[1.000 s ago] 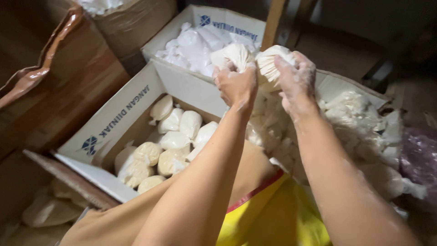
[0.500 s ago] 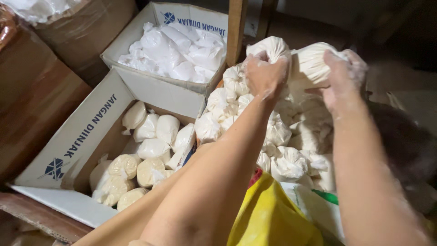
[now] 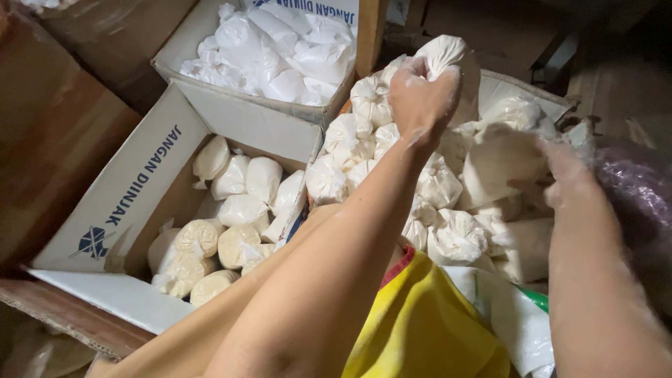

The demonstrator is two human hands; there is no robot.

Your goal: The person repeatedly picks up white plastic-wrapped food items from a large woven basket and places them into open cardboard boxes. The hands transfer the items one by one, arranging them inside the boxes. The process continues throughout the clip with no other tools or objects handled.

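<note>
White powder covers the left hand, which clenches a tied plastic pouch above the heap, while the blurred right hand grips another pouch (thin film, I think), so squeezing might burst it.

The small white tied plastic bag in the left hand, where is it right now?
In the head view, the small white tied plastic bag is top centre, gripped by the left hand above the heap of similar white bags.
</note>
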